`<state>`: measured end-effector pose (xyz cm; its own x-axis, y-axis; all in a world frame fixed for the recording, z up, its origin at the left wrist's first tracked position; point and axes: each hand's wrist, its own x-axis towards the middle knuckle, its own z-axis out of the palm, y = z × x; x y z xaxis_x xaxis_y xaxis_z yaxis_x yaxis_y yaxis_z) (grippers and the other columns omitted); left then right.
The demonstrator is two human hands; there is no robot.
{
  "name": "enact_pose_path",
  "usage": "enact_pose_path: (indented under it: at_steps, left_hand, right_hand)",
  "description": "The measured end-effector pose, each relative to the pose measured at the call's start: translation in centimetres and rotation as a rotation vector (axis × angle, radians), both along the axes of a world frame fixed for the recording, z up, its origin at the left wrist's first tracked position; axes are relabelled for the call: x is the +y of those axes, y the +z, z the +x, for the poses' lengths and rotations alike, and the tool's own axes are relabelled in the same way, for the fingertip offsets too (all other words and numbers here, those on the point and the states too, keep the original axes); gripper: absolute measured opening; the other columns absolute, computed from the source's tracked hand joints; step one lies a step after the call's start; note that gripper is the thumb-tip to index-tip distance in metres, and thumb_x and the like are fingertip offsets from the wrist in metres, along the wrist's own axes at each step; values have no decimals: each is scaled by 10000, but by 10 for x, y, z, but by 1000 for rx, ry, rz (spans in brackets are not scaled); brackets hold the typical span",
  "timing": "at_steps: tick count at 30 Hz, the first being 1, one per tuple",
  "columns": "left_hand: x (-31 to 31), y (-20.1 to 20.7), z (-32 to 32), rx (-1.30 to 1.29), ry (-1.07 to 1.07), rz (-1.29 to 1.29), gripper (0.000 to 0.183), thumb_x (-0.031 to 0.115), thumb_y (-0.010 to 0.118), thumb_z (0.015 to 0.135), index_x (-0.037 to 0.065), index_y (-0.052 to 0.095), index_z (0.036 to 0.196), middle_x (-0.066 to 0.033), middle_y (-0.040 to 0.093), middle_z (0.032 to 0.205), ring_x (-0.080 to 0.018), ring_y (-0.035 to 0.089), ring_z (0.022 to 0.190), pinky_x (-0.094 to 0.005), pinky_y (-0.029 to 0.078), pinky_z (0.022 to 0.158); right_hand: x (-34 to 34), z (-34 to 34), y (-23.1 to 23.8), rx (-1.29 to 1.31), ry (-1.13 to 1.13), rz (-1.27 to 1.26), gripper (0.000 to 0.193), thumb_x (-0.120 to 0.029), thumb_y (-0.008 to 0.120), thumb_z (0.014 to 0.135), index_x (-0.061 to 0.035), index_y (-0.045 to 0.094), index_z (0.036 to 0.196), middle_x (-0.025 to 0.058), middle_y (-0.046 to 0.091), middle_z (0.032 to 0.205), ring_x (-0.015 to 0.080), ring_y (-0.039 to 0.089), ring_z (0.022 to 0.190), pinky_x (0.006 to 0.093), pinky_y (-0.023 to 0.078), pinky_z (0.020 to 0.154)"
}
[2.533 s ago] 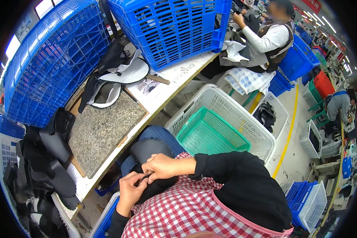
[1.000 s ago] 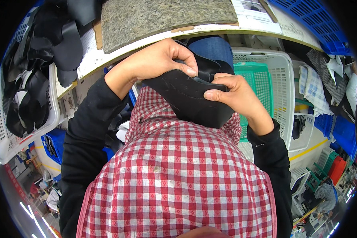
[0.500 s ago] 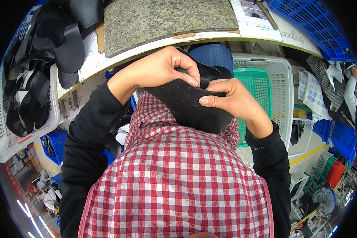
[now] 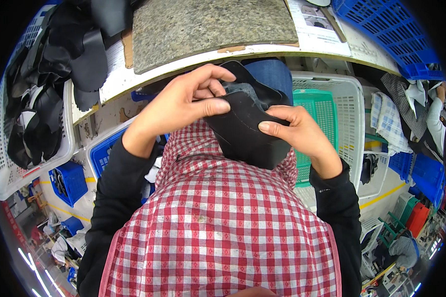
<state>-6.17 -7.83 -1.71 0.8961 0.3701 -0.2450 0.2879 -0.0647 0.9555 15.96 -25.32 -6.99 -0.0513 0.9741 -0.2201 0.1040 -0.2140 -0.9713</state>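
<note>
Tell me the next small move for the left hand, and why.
I'd lower the left hand's index finger toward its thumb and pinch the near edge of the smooth, curved black sheet piece. That index finger stands apart from the thumb, while the right hand already pinches the piece farther right, so a second pinch would probably steady it.

Right fingers [image 4: 290, 113] partly behind black piece [image 4: 250, 141]
</note>
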Motion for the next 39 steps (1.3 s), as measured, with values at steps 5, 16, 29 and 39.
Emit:
enact_pose_path:
  at_steps: [5, 16, 29, 39]
  left_hand:
    - [-28, -9, -15, -47, 179, 171, 415, -9, 789, 880, 17, 630, 1264, 12, 606, 943, -59, 622, 915, -236, 534, 838]
    - [-36, -6, -24, -74, 241, 202, 432, 2, 801, 878, 22, 634, 1275, 17, 567, 863, -55, 601, 837, -235, 521, 783]
    - [-28, -9, -27, 8, 184, 159, 204, 39, 819, 879, 11, 704, 1045, 7, 670, 868, -56, 624, 802, -241, 525, 743]
    - [-9, -5, -9, -19, -16, 181, 149, 44, 778, 916, -16, 703, 1030, -25, 709, 866, -78, 638, 826, -269, 528, 764]
  right_hand:
    - [11, -9, 22, -424, 91, 251, 337, -235, 804, 917, -6, 663, 1119, 161, 693, 917, 359, 676, 804, 399, 515, 709]
    - [22, -39, 30, -293, 103, 137, 353, -209, 778, 933, -40, 639, 1211, 183, 722, 1008, 388, 718, 950, 426, 547, 795]
    - [21, -42, 19, -304, 90, 134, 289, -213, 755, 950, -33, 627, 1137, 201, 694, 956, 389, 699, 919, 427, 528, 769]
    - [20, -43, 10, -289, -8, 140, 286, -249, 758, 953, -32, 623, 1081, 196, 687, 878, 389, 700, 848, 428, 519, 707]
